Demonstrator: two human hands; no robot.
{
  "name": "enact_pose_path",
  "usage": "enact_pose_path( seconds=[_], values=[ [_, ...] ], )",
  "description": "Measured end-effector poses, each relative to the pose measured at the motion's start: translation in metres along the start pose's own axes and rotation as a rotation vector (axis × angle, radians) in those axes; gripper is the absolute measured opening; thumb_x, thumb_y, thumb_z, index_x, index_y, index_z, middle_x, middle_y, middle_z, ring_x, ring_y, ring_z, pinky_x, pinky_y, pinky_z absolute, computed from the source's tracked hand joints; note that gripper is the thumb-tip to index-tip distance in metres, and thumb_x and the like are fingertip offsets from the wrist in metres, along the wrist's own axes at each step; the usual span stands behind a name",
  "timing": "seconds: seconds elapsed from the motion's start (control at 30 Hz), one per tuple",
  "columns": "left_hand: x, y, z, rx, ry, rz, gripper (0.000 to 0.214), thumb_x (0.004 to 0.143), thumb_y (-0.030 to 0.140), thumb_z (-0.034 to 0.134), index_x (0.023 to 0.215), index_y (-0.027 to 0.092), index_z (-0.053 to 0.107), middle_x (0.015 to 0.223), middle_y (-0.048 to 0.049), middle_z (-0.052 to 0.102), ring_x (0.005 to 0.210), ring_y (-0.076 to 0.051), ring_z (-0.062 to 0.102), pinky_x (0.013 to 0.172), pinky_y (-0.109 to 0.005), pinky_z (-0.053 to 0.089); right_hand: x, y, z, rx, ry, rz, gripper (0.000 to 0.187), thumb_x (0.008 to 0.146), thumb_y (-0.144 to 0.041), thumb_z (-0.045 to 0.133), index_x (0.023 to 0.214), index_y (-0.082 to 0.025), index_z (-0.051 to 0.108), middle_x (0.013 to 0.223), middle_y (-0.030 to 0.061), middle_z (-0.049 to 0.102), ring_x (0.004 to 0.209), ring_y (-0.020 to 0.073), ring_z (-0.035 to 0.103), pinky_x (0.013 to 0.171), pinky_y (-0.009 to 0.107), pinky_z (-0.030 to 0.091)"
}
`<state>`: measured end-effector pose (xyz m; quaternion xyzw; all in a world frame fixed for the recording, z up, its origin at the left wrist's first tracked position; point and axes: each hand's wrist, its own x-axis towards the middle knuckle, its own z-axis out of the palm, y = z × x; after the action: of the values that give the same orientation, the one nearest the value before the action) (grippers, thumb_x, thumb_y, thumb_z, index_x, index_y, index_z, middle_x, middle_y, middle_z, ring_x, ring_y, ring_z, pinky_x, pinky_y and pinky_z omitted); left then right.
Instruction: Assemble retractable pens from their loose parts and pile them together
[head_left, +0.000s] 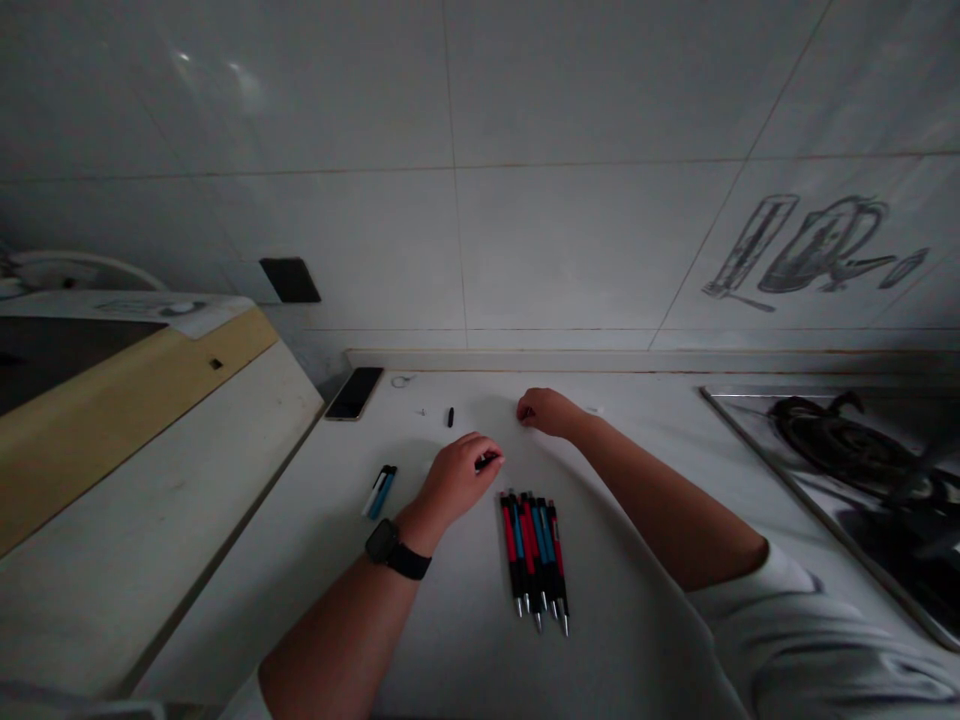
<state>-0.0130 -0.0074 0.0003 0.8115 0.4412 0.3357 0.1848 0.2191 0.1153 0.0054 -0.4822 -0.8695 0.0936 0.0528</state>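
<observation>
My left hand (459,474), with a black watch on the wrist, is closed on a short black pen part (487,461) that pokes out between thumb and fingers. Farther back and to the right, my right hand (551,412) has its fingertips pinched together low over the counter; a dark bit shows at them, too small to name. In front of the hands lies a row of several red, blue and black click pens (534,550), metal tips toward me. Left of my left hand are blue and white pen barrels (380,492). A small black piece (451,416) rests beyond it.
A phone (355,393) lies at the back left of the white counter, with a thin ring (400,381) beside it and a tiny metal bit (421,412) nearby. A gas stove (862,460) is at the right. A pale cabinet (150,480) borders the left; tiles stand behind.
</observation>
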Motion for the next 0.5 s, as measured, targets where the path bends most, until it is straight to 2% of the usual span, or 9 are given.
enact_pose_path(
  seconds=[0.37, 0.5],
  values=[
    [-0.0003, -0.0020, 0.0010, 0.013, -0.015, 0.007, 0.005, 0.092, 0.017, 0.066, 0.091, 0.021, 0.069, 0.092, -0.0025, 0.070, 0.086, -0.017, 0.065, 0.079, -0.029, 0.050, -0.0006, 0.0020, -0.0010, -0.006, -0.020, -0.020, 0.017, 0.082, -0.014, 0.072, 0.096, -0.018, 0.080, 0.101, 0.0081, 0.075, 0.089, 0.0197, 0.068, 0.083, 0.026, 0.048],
    [0.0002, -0.0027, 0.0004, 0.019, -0.023, 0.006, 0.005, 0.092, 0.018, 0.065, 0.093, 0.020, 0.070, 0.093, -0.0027, 0.070, 0.086, -0.017, 0.066, 0.079, -0.029, 0.050, -0.0032, 0.0034, -0.0075, 0.040, 0.011, 0.014, 0.022, 0.083, -0.015, 0.074, 0.104, -0.019, 0.079, 0.108, 0.0083, 0.074, 0.088, 0.0175, 0.068, 0.083, 0.025, 0.048]
  ],
)
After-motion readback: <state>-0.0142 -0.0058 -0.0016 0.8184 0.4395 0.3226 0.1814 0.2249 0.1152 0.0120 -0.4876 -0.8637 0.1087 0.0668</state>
